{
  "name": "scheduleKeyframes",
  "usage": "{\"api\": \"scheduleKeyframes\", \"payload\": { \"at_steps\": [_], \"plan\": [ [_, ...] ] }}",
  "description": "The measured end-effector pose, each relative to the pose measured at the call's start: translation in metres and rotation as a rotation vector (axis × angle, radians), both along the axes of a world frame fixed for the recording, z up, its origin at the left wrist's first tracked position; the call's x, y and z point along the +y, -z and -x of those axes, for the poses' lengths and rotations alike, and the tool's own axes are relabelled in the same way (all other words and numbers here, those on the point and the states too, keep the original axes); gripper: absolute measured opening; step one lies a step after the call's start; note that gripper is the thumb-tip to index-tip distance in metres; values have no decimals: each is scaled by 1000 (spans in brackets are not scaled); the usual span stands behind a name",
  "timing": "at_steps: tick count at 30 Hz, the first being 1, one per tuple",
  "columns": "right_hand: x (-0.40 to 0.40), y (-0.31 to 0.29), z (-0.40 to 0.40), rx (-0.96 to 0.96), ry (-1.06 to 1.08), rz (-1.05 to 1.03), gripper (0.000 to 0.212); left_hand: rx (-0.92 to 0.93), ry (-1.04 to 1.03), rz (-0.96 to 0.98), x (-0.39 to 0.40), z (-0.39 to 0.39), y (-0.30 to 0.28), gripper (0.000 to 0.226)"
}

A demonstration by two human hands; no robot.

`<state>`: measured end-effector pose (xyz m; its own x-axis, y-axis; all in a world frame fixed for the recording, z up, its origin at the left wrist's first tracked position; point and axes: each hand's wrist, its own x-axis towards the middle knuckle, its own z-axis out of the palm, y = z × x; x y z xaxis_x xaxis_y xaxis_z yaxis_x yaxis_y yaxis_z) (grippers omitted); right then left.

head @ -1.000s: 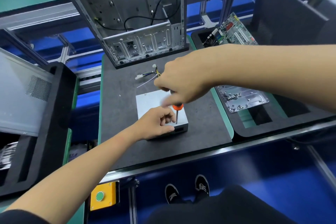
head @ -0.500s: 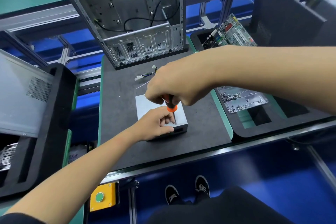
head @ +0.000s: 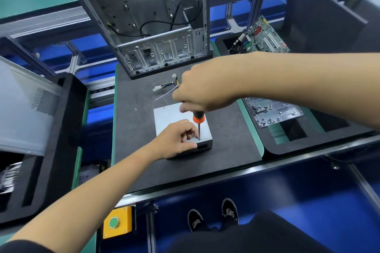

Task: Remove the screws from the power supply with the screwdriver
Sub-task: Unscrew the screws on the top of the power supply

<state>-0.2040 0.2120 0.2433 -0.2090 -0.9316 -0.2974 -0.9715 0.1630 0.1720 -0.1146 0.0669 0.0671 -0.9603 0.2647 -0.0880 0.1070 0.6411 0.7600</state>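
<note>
Fingers of the right hand curl round the handle of the screwdriver, which stands nearly upright, its tip on the top face of the power supply near that face's front right corner. Just left of the shaft, the left hand rests on the box, fingers curled beside the shaft and thumb against the front edge. Beyond the right hand lies a loose cable, and behind that stands an open computer case. Under the right forearm, a tray of screws.

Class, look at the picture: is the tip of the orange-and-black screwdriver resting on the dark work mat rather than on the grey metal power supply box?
No: the orange-and-black screwdriver stands with its tip on the grey metal power supply box, near its front edge.
</note>
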Motion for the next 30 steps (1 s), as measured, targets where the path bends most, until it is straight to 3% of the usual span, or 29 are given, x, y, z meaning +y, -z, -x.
{"api": "scheduleKeyframes", "payload": {
  "at_steps": [6,14,19,25,30],
  "plan": [
    [5,-7,14,-63,39,85,31,26,-33,-15,1,-3,0,21],
    [12,-5,18,-56,77,121,31,184,30,140,4,-17,6,23],
    [9,-2,16,-63,37,161,27,216,14,157,7,-19,6,10],
    [10,3,10,-72,12,170,26,78,-229,-91,9,-15,3,12],
    [8,7,10,-54,5,173,27,32,-200,-89,8,-10,1,11]
  ]
}}
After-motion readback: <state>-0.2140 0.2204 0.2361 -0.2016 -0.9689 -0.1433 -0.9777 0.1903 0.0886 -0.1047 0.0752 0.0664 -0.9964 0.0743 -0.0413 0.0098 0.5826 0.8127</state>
